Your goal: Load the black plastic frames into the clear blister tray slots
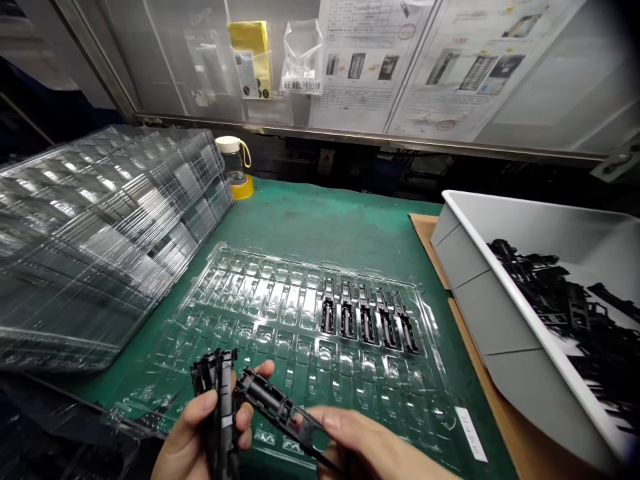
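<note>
My left hand [195, 427] is closed around a bunch of long black plastic parts [220, 400], held upright side by side. In my right hand [360, 437] is one more black plastic frame part [270, 399], pinched at its lower end and slanting up to the left. Its upper end meets the fingers of my left hand. Beneath both hands lies a clear plastic tray [255, 337] with rows of long pockets. Several matching black parts [366, 313] sit in pockets at the right of its back row.
Stacked clear trays [100, 233] stand at the left. A grey bin [465, 280] of loose black parts [570, 307] is at the right on cardboard [485, 387]. Behind are a glass bottle [233, 160] and a yellow tape roll [243, 189]. A white label [471, 435] lies near the tray's right corner.
</note>
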The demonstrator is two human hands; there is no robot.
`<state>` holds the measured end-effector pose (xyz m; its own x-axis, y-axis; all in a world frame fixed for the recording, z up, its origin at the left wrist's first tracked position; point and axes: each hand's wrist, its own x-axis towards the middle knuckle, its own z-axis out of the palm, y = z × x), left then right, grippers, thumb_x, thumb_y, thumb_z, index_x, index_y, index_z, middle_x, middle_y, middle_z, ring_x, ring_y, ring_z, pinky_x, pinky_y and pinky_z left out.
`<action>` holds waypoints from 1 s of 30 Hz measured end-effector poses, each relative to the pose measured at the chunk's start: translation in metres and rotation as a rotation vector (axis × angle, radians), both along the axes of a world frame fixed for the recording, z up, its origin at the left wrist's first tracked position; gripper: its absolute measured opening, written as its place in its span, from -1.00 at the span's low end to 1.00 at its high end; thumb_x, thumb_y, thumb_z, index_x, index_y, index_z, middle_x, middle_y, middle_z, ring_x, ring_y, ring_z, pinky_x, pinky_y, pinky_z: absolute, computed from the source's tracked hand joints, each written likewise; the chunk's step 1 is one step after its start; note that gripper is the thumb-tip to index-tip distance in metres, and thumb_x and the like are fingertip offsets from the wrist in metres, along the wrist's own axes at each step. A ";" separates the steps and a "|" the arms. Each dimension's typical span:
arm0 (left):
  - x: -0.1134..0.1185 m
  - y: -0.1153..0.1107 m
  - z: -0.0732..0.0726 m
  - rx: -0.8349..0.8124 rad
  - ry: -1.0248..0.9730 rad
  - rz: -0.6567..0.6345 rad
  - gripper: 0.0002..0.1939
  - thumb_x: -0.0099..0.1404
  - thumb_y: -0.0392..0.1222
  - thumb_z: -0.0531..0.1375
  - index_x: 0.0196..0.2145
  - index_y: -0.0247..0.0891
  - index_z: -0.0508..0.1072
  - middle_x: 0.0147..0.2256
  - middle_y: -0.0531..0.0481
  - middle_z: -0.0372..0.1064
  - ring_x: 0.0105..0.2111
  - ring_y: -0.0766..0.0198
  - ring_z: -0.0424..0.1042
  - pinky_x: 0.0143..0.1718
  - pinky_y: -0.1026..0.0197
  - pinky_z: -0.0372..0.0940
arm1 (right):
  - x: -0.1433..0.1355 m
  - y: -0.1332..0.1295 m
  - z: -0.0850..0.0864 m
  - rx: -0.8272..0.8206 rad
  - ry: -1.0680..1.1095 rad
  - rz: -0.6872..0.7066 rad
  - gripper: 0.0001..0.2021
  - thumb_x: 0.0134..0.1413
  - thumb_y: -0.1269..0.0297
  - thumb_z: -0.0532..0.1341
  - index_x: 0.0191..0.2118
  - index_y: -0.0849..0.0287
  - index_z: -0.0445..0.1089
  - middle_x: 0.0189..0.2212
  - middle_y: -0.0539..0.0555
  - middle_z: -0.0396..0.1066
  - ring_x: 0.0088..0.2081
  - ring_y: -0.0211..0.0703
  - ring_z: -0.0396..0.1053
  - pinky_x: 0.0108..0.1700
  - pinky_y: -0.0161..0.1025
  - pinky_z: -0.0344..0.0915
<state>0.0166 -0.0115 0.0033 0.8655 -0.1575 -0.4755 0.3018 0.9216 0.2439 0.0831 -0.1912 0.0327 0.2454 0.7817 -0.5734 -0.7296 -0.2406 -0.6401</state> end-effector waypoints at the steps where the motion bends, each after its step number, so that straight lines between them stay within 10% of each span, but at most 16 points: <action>1: 0.001 -0.001 -0.001 0.018 -0.005 -0.046 -0.81 0.01 -0.30 0.13 -0.34 -0.32 0.39 -0.47 -0.09 0.35 -0.59 0.41 0.24 -0.53 0.40 0.21 | 0.002 0.000 0.001 -0.018 -0.086 0.002 -0.61 -0.03 0.09 -0.09 -0.17 0.26 0.17 -0.71 -0.10 0.12 -0.71 -0.47 0.00 -0.63 -0.45 -0.11; 8: 0.011 -0.021 0.013 0.436 0.031 -0.094 -0.51 0.11 -0.29 0.01 0.00 -0.32 -0.03 -0.50 -0.12 0.36 -0.49 0.26 0.32 -0.43 0.29 0.24 | 0.013 0.009 -0.029 0.096 -0.325 -0.187 -0.80 -0.15 0.28 0.11 -0.34 0.23 0.16 -0.53 -0.03 0.19 -0.51 -0.33 0.18 -0.41 -0.29 0.14; 16: 0.010 -0.028 0.011 1.361 -0.201 0.020 -0.85 -0.03 -0.13 0.16 -0.44 -0.18 0.41 -0.33 -0.02 0.33 -0.26 0.13 0.26 -0.27 0.32 0.17 | 0.006 0.007 -0.023 -0.023 -0.743 -0.376 -0.81 -0.20 0.40 0.10 -0.34 0.11 0.16 -0.39 -0.02 0.19 -0.31 -0.20 0.17 -0.28 -0.27 0.09; 30: 0.006 -0.043 0.000 1.346 -0.414 0.083 -0.80 -0.01 -0.23 0.14 -0.35 -0.12 0.40 -0.16 -0.08 0.23 -0.17 0.12 0.21 -0.22 0.27 0.16 | -0.004 0.015 -0.029 0.115 -0.941 -0.477 -0.84 -0.15 0.27 0.10 -0.34 0.05 0.29 -0.37 0.05 0.15 -0.33 -0.19 0.19 -0.30 -0.25 0.16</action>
